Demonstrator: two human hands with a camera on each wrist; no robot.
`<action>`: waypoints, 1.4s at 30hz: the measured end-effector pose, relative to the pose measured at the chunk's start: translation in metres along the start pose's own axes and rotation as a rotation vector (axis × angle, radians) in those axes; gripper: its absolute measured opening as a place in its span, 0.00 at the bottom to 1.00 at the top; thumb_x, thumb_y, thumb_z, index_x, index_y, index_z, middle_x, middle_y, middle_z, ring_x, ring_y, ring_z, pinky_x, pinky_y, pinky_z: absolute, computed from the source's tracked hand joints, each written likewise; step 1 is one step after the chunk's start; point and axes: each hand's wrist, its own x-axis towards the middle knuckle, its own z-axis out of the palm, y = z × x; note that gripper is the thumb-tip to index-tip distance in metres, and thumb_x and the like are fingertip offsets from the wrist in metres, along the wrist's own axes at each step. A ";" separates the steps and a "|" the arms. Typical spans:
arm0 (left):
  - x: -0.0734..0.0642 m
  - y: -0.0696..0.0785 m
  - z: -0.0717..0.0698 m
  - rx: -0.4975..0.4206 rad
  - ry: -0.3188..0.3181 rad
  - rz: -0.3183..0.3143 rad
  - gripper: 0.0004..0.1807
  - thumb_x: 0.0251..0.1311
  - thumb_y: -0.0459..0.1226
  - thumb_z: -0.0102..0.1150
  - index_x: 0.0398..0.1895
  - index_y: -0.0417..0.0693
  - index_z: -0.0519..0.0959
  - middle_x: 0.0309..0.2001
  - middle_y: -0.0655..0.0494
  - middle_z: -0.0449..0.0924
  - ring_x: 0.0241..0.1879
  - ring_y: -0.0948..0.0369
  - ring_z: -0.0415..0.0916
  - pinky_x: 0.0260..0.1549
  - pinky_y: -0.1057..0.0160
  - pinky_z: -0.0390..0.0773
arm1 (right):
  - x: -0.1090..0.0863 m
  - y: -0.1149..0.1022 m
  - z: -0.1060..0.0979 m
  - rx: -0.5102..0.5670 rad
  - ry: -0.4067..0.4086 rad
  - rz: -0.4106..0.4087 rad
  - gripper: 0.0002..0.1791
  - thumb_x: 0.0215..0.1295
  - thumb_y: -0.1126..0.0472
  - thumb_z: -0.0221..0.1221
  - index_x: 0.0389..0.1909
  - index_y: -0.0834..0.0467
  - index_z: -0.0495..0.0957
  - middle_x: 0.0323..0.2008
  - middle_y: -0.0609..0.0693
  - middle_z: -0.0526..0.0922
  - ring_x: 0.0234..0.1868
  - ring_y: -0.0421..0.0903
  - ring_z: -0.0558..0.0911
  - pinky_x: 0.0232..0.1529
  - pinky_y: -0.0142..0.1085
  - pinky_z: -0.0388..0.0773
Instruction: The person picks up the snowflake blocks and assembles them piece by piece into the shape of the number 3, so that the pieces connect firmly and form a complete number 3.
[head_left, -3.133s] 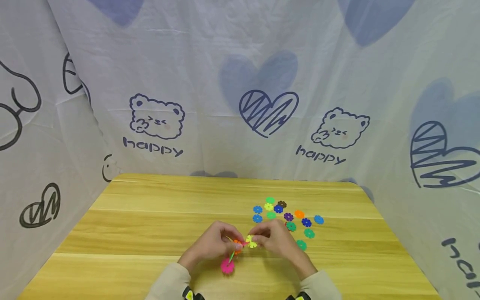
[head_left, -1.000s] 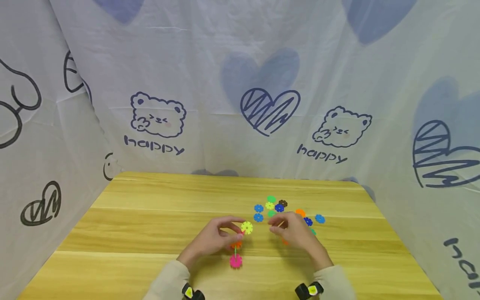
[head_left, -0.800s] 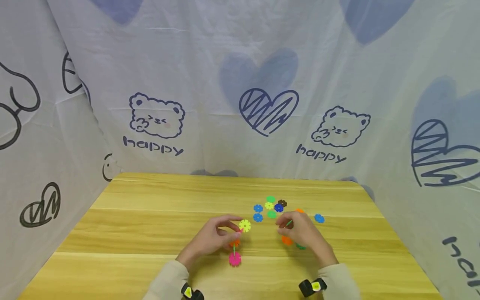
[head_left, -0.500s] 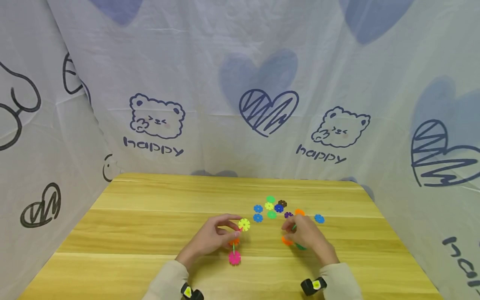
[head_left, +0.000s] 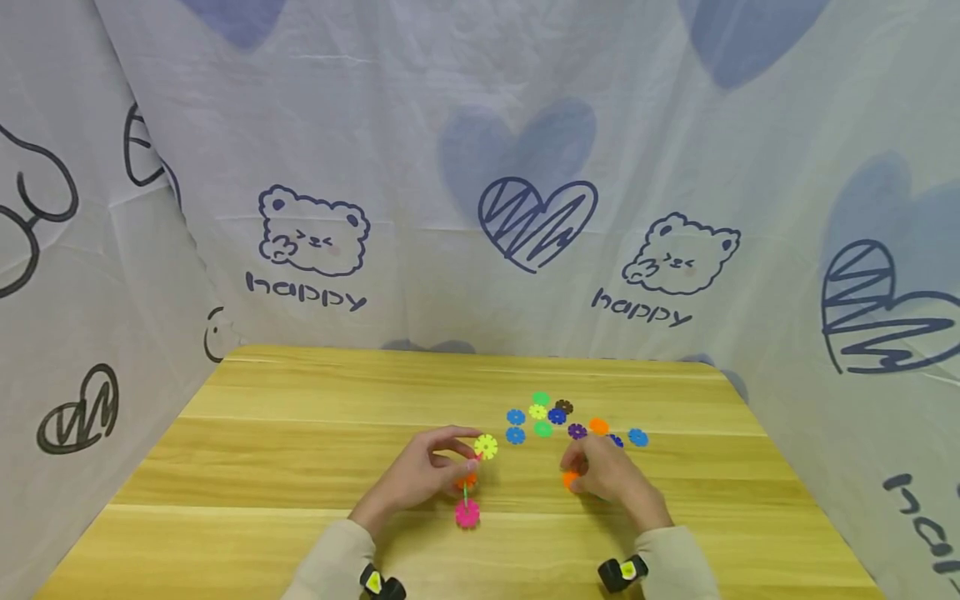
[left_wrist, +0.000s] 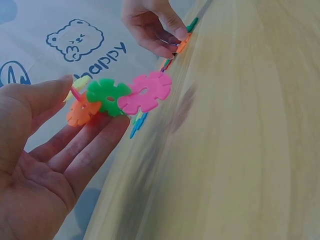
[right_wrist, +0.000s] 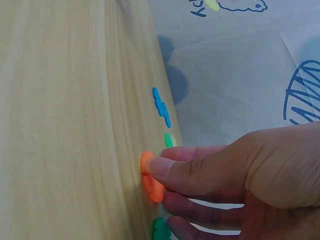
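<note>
My left hand [head_left: 423, 471] pinches a chain of interlocking flower-shaped plastic discs, held above the table. In the left wrist view the chain runs from a pink disc [left_wrist: 156, 86] through a green disc [left_wrist: 103, 90] and an orange disc [left_wrist: 81, 114] to a red-pink one seen edge-on. A yellow disc [head_left: 486, 447] tops it, beside my left fingertips. My right hand [head_left: 609, 477] is low at the table, right of the chain. Its thumb lies on a loose orange disc [right_wrist: 155, 189], with fingers behind, pinching it. Part of that disc is hidden under the thumb.
Loose discs lie around and beyond my right hand, among them a blue disc [head_left: 515, 435], a purple disc [head_left: 577, 431], a brown disc [head_left: 564, 407] and another orange disc [head_left: 598, 426]. A printed cloth [head_left: 420, 275] hangs behind the wooden table [head_left: 300, 433].
The yellow disc went onto the chain and my right hand let go of it, moving right. A green disc edge between its fingers no longer shows; it now pinches the orange disc.
</note>
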 end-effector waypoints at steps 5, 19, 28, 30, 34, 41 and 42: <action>0.000 0.001 0.000 0.032 0.007 -0.006 0.25 0.70 0.41 0.64 0.69 0.52 0.76 0.56 0.37 0.82 0.41 0.54 0.88 0.38 0.51 0.89 | 0.000 0.000 0.001 0.016 -0.009 -0.011 0.14 0.48 0.77 0.74 0.35 0.60 0.87 0.33 0.49 0.85 0.34 0.43 0.78 0.37 0.33 0.79; 0.001 0.003 0.001 0.034 -0.027 0.010 0.26 0.70 0.39 0.64 0.70 0.50 0.75 0.51 0.43 0.82 0.37 0.59 0.87 0.38 0.64 0.85 | 0.000 -0.003 -0.002 0.049 0.016 -0.088 0.06 0.62 0.71 0.68 0.36 0.58 0.88 0.31 0.47 0.84 0.33 0.40 0.77 0.34 0.31 0.76; 0.001 0.004 0.002 0.012 -0.044 0.016 0.26 0.71 0.39 0.63 0.71 0.49 0.74 0.52 0.40 0.81 0.41 0.59 0.88 0.39 0.63 0.86 | 0.003 -0.018 -0.002 0.132 0.100 -0.071 0.06 0.65 0.65 0.68 0.42 0.57 0.89 0.34 0.46 0.85 0.32 0.41 0.77 0.32 0.30 0.75; 0.001 0.004 0.003 0.012 -0.045 0.020 0.26 0.71 0.39 0.63 0.71 0.48 0.74 0.52 0.39 0.82 0.42 0.59 0.88 0.39 0.62 0.87 | 0.003 -0.020 -0.002 0.150 0.115 -0.081 0.07 0.66 0.64 0.68 0.43 0.57 0.89 0.34 0.47 0.86 0.32 0.40 0.78 0.32 0.29 0.76; 0.001 0.003 0.004 0.006 -0.055 0.026 0.26 0.72 0.38 0.62 0.71 0.45 0.73 0.52 0.37 0.81 0.41 0.58 0.88 0.38 0.63 0.87 | 0.004 -0.025 -0.001 0.183 0.127 -0.122 0.07 0.66 0.65 0.67 0.44 0.59 0.88 0.35 0.49 0.88 0.32 0.38 0.80 0.33 0.28 0.78; 0.002 0.003 0.006 0.005 -0.072 0.039 0.27 0.72 0.37 0.61 0.72 0.44 0.72 0.53 0.37 0.81 0.38 0.62 0.87 0.36 0.66 0.85 | 0.006 -0.032 0.003 0.219 0.137 -0.154 0.08 0.66 0.66 0.67 0.44 0.59 0.88 0.36 0.52 0.89 0.32 0.38 0.82 0.35 0.28 0.81; 0.002 0.003 0.006 0.005 -0.072 0.038 0.26 0.72 0.37 0.62 0.72 0.45 0.72 0.53 0.38 0.81 0.37 0.62 0.87 0.36 0.65 0.86 | 0.006 -0.034 0.004 0.218 0.144 -0.155 0.08 0.66 0.67 0.67 0.44 0.58 0.88 0.36 0.51 0.89 0.33 0.38 0.82 0.35 0.28 0.81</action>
